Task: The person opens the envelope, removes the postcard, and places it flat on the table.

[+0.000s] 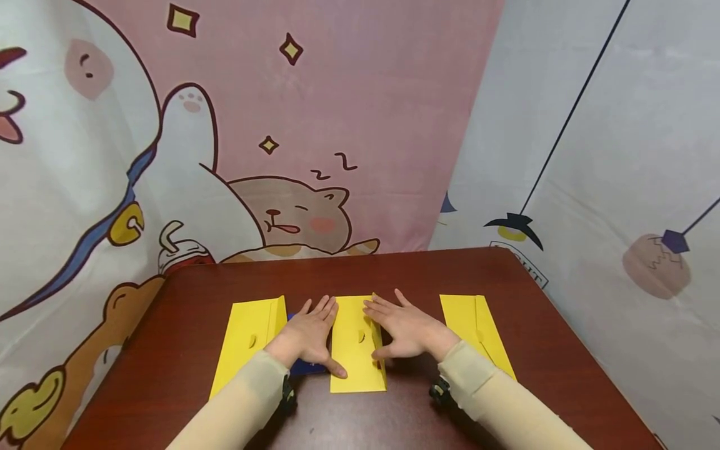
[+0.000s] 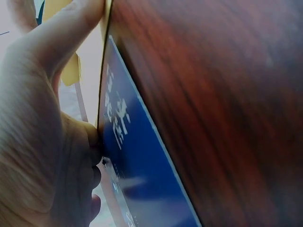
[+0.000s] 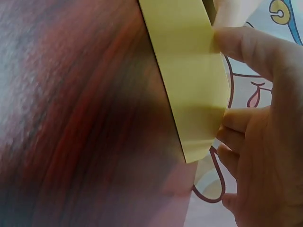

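Observation:
A yellow paper envelope [image 1: 350, 350] with a small curved tab lies lengthwise in the middle of the table. My left hand [image 1: 306, 334] rests along its left edge, fingers extended and the thumb over its lower left part. On the other side, my right hand [image 1: 407, 328] touches the right edge with spread fingers. In the right wrist view a yellow side flap [image 3: 187, 75] stands up from the table, touched by the thumb and fingers. Partly hidden beneath the left hand is a flat dark blue piece with white print [image 2: 142, 151]; its kind is unclear.
A second yellow envelope [image 1: 239, 350] lies to the left, its right flap raised. The third yellow envelope [image 1: 460, 312] is at the right, partly behind the right forearm. All are on a dark red-brown wooden table [image 1: 360, 425], with a cartoon-printed cloth [image 1: 394, 125] behind it.

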{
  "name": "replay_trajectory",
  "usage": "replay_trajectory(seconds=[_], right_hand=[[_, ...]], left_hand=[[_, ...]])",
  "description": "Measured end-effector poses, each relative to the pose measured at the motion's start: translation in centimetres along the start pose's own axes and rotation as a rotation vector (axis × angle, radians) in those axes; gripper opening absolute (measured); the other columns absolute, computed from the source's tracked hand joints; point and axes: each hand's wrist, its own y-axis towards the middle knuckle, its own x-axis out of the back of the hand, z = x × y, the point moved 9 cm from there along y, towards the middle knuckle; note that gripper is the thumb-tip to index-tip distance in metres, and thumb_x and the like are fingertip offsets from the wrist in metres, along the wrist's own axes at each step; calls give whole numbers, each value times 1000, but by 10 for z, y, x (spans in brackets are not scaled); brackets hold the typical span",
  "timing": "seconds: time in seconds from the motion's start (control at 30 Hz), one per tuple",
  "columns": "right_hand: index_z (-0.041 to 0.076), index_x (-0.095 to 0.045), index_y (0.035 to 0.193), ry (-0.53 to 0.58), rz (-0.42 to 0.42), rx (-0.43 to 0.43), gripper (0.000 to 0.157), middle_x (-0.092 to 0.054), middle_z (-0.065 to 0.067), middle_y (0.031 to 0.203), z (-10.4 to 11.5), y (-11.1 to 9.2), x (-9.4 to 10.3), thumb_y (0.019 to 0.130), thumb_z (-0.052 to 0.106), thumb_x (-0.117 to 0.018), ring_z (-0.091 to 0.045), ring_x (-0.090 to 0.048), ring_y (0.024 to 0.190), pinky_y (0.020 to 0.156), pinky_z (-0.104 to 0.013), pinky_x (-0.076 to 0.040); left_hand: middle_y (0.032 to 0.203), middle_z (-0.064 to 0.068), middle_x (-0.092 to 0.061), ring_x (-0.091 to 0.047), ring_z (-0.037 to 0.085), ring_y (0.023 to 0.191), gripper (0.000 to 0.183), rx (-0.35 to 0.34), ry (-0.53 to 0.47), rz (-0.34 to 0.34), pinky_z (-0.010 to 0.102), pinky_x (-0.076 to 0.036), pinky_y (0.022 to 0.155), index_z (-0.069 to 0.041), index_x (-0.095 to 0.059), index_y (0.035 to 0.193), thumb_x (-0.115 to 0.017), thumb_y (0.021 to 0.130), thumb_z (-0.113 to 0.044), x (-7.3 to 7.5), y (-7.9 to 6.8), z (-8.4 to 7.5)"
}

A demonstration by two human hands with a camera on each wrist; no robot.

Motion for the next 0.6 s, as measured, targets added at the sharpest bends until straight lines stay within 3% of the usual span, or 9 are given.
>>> replay_trajectory(seconds=[0.27, 0.6], right_hand=[[9, -38, 165, 74, -16, -31, 100, -30, -5, 172, -14, -12, -1, 89, 67, -68, -25, -19, 161, 125, -63, 0], [9, -39, 164, 69, -25, -41, 102, -32, -5, 172, -27, -24, -4, 89, 73, -65, -25, -20, 160, 125, -64, -3]], left_hand=[[176, 9, -12, -7, 26, 162, 155, -4, -9, -7, 52, -9, 128, -6, -17, 169, -60, 56, -104, 1, 0, -1], [177, 9, -12, -7, 26, 162, 155, 0, -11, -11, 53, -8, 128, -6, -17, 169, -62, 56, -102, 2, -1, -1]])
